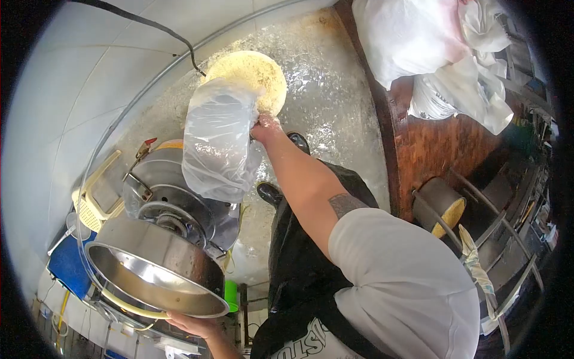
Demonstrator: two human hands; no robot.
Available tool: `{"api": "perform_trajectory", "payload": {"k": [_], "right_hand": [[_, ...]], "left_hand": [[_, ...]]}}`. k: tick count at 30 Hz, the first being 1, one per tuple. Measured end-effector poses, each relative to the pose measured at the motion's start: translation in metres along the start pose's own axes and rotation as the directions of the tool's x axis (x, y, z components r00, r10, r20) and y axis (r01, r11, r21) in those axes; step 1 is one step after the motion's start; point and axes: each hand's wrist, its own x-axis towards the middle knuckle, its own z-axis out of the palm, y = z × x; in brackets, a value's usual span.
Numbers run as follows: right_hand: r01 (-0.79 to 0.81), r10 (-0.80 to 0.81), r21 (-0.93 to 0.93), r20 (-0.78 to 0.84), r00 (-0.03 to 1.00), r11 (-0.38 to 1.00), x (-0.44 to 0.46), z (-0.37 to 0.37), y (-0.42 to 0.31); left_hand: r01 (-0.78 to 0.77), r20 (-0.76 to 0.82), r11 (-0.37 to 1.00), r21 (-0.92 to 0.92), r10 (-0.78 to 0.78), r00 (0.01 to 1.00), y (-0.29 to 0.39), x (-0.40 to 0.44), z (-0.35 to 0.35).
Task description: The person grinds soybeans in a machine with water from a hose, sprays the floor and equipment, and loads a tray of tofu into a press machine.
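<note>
The clear bag [215, 146] is at nine o'clock from the right hand [266, 128], the nearer one, long axis twelve to six, that grip too hidden for me to tell, while the left hand [194, 324] clasps a steel basin [146, 238] at its eleven o'clock

Pale tiled wall [66, 113] along left and upper left. Grey floor [341, 90] wet, glinting brightly in many patches. Reddish-brown surface [430, 137] beyond dark edge strip [384, 125]; metal-framed rack [505, 216] at lower right.
</note>
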Motion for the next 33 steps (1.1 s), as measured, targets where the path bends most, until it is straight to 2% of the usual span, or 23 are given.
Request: {"api": "perform_trajectory", "payload": {"k": [1, 2, 3, 6, 7, 8, 9, 10, 11, 12, 13, 14, 16, 18, 20, 22, 25, 27, 29, 30, 31, 33], "right_hand": [[0.021, -0.015, 0.12, -0.052, 0.999, 0.993, 0.0, 0.0, -0.002], [-0.051, 0.086, -0.382, 0.077, 0.993, 0.923, -0.013, -0.011, -0.045], [-0.037, 0.237, -0.789, 0.138, 0.962, 0.613, -0.028, -0.02, -0.086], [-0.048, 0.209, -0.801, 0.097, 0.973, 0.597, -0.063, -0.034, -0.165], [-0.049, 0.21, -0.801, 0.096, 0.973, 0.596, -0.055, -0.029, -0.146], [-0.217, 0.229, -0.109, 0.118, 0.966, 0.97, -0.038, -0.019, -0.108], [-0.257, 0.228, 0.298, 0.131, 0.965, 0.919, -0.038, -0.018, -0.111], [-0.265, 0.226, 0.653, 0.144, 0.963, 0.71, -0.037, -0.017, -0.114], [-0.346, 0.33, 0.85, 0.22, 0.918, 0.398, -0.036, -0.017, -0.117], [-0.336, 0.427, 0.941, 0.291, 0.856, 0.031, -0.039, -0.018, -0.135], [-0.325, 0.447, 0.943, 0.32, 0.835, -0.069, -0.041, -0.02, -0.139], [-0.325, 0.444, 0.943, 0.325, 0.835, -0.079, -0.042, -0.02, -0.142], [-0.327, 0.43, 0.943, 0.323, 0.843, -0.067, -0.04, -0.019, -0.141], [-0.334, 0.409, 0.942, 0.299, 0.862, 0.015, -0.037, -0.014, -0.135], [-0.281, 0.296, 0.852, 0.157, 0.942, 0.442, -0.017, -0.001, -0.077], [-0.144, 0.127, 0.609, 0.071, 0.989, 0.78, -0.017, 0.003, -0.073], [-0.344, 0.34, 0.892, 0.238, 0.91, 0.294, -0.024, -0.002, -0.106], [-0.389, 0.401, 0.916, 0.395, 0.826, -0.101, -0.029, -0.006, -0.122], [-0.38, 0.424, 0.922, 0.375, 0.824, -0.077, -0.036, -0.01, -0.125], [-0.372, 0.445, 0.927, 0.355, 0.822, -0.052, -0.037, -0.012, -0.126], [-0.363, 0.465, 0.931, 0.334, 0.82, -0.029, -0.039, -0.015, -0.125], [-0.347, 0.469, 0.928, 0.248, 0.848, 0.136, -0.04, -0.022, -0.13]], "left_hand": [[0.014, -0.031, 1.0, -0.027, -0.015, 0.999, 0.0, 0.0, 0.001], [0.027, -0.061, 0.998, -0.057, -0.031, 0.998, 0.0, 0.0, 0.004], [0.027, -0.06, 0.998, -0.056, -0.031, 0.998, -0.003, 0.001, 0.002], [0.023, -0.013, 0.998, -0.057, -0.023, 1.0, -0.025, 0.017, -0.021], [-0.095, 0.037, 0.991, 0.092, 0.092, 0.995, -0.038, 0.024, -0.034], [-0.155, 0.072, 0.974, 0.164, 0.145, 0.987, -0.04, 0.025, -0.035], [-0.216, 0.106, 0.948, 0.232, 0.197, 0.975, -0.037, 0.024, -0.032], [-0.161, 0.04, 0.973, 0.164, 0.157, 0.987, -0.035, 0.022, -0.028], [-0.108, -0.022, 0.99, 0.092, 0.111, 0.994, -0.031, 0.021, -0.025], [-0.11, -0.021, 0.99, 0.094, 0.112, 0.993, -0.03, 0.02, -0.024], [-0.089, -0.047, 0.99, 0.105, 0.095, 0.994, -0.029, 0.02, -0.024], [-0.069, -0.073, 0.991, 0.115, 0.078, 0.994, -0.029, 0.02, -0.023], [-0.072, -0.081, 0.991, 0.116, 0.081, 0.993, -0.029, 0.019, -0.022], [-0.077, -0.092, 0.99, 0.115, 0.088, 0.992, -0.022, 0.015, -0.017], [-0.008, -0.123, 0.995, 0.1, 0.021, 0.992, -0.006, 0.004, -0.004], [-0.057, -0.079, 0.984, 0.169, 0.071, 0.994, -0.014, 0.012, -0.015], [-0.154, -0.01, 0.945, 0.287, 0.164, 0.986, -0.033, 0.022, -0.033], [-0.2, 0.012, 0.92, 0.337, 0.208, 0.978, -0.03, 0.019, -0.028], [0.004, -0.049, 0.998, 0.062, -0.001, 0.999, -0.02, 0.017, -0.02], [0.005, -0.051, 0.999, 0.051, -0.002, 0.999, -0.024, 0.018, -0.017], [-0.047, -0.038, 0.992, 0.121, 0.052, 0.998, -0.027, 0.019, -0.023], [-0.126, 0.007, 0.956, 0.266, 0.129, 0.992, -0.044, 0.03, -0.04]]}}
